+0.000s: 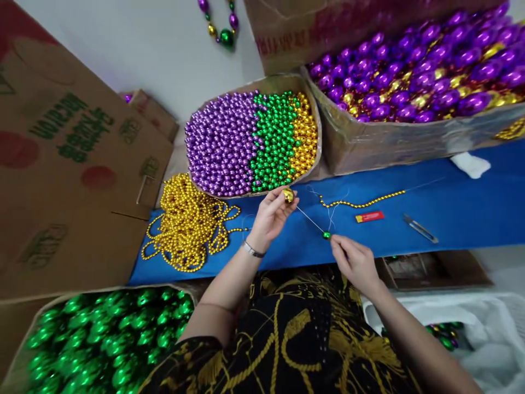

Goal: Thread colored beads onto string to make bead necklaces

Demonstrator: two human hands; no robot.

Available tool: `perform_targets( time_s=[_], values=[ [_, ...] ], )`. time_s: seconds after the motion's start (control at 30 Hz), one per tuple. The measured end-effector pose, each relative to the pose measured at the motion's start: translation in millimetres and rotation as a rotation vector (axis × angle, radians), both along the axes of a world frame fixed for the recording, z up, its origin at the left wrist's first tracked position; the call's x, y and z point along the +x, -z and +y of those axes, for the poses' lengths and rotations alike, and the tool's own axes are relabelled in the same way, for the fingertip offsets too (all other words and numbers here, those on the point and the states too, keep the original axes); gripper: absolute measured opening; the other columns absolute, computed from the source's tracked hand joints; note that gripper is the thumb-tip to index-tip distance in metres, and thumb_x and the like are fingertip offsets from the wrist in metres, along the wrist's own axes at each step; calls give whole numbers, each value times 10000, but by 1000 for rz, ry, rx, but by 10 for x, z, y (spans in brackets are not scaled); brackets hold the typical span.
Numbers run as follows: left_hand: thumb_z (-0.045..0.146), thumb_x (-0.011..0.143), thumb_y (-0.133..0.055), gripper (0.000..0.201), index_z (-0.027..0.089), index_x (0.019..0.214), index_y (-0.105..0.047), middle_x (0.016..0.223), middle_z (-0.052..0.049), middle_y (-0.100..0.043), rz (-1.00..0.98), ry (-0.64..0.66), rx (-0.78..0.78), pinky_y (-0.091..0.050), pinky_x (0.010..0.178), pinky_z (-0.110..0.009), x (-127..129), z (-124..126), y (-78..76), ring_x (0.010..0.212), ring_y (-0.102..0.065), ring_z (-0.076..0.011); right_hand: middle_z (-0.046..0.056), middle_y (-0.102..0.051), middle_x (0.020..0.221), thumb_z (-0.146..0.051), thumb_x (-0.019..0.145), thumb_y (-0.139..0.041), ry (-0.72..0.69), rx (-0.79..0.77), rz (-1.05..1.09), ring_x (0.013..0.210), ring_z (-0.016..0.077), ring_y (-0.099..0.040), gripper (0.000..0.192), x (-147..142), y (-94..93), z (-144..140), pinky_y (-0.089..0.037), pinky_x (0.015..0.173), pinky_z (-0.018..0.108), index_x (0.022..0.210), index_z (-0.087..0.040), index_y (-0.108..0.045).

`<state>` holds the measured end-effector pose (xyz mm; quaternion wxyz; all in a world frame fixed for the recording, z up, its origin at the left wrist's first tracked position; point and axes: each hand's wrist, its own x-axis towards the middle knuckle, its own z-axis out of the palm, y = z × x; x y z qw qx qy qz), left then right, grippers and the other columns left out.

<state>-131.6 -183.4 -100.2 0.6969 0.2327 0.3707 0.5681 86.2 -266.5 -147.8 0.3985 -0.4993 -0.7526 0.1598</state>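
Note:
My left hand pinches a large shiny gold bead in front of the box of small beads. From it a pale string runs taut, down and right, to a small green bead. My right hand is closed at that green bead, its fingertips pressed together beside it; whether they grip the bead, a needle or the string is too small to tell. Loose thread ends stand up near the green bead. Just beyond lies a short strand of small gold beads on the blue cloth.
A box of small purple, green and gold beads stands behind the hands, a larger box at back right. Gold bead strands heap at left. A red packet, thread snips and white cloth lie right. Green beads fill a lower-left box.

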Motion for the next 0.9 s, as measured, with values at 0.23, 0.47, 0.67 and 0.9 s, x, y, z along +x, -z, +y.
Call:
perform_targets(
  time_s=[0.23, 0.47, 0.67, 0.9],
  values=[
    [263, 712, -822, 379, 172, 1028, -634, 1029, -61, -720, 4, -16, 58, -550, 813, -276, 14, -47, 20, 873, -710, -152, 59, -748, 875, -176, 946, -518, -22, 124, -53, 721, 144, -708, 163, -22, 42, 43, -554, 703, 233, 1013, -176, -666],
    [268, 699, -836, 400, 182, 1033, -632, 1014, -46, -710, 17, -89, 74, -549, 820, -296, 1, -49, 49, 890, -708, -164, 34, -727, 825, -146, 933, -538, -24, 147, -67, 672, 124, -684, 146, -13, 13, 33, -541, 683, 224, 1028, -179, -644],
    [252, 693, -839, 407, 190, 1034, -625, 1019, -37, -703, 25, -80, 101, -555, 819, -287, -7, -50, 55, 910, -705, -160, 46, -734, 853, -143, 933, -542, -33, 155, -85, 707, 129, -695, 136, -27, 32, 44, -536, 691, 221, 1019, -171, -643],
    [246, 722, -819, 390, 216, 1056, -619, 1093, -36, -671, 88, -99, 217, -567, 766, -260, -3, -100, 70, 928, -681, -141, 48, -738, 868, -154, 934, -545, -41, 134, -93, 726, 136, -705, 131, -44, 54, 70, -539, 701, 223, 1014, -166, -648]
  ],
)
